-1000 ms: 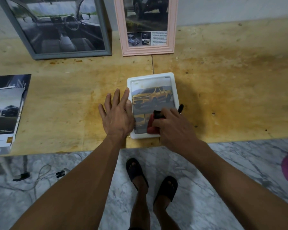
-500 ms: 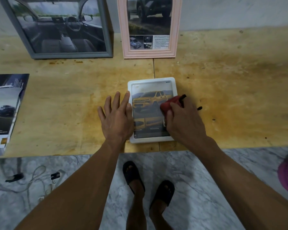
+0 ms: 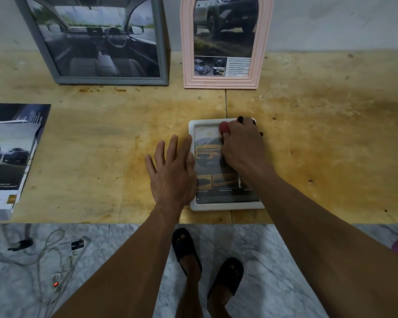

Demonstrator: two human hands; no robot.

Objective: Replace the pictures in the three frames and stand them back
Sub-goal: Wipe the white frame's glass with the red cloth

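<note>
The right hand (image 3: 240,145) curls its grip around a red object with black parts (image 3: 225,127) (what it is cannot be told, since the fingers cover most of it) and holds it against the upper part of the white frame (image 3: 225,206), near that frame's far right corner. The left hand (image 3: 172,173) lies flat with its fingers straight and slightly spread, palm down on the counter (image 3: 101,145), the thumb side touching the white frame's left edge. The white frame lies face up near the counter's front edge, across a seam between 2 boards, and holds a picture of a yellow truck (image 3: 208,154) above a row of smaller yellow images and a strip of small print. Behind it, at the wall, 2 more frames stand upright: a pink frame (image 3: 221,82) with an arched top, showing a dark vehicle on rough ground and a block of small photos and text, and to its left a larger grey frame (image 3: 110,81) showing a car interior with steering wheel and seats. A stack of brochures (image 3: 7,157) printed with dark vehicles lies at the counter's left edge, well apart from the frames. Below the counter, on the marble floor (image 3: 274,271), the person's feet wear dark sandals (image 3: 225,278), and white cables with a power strip (image 3: 74,251) lie to the left, with a small red light among them.
</note>
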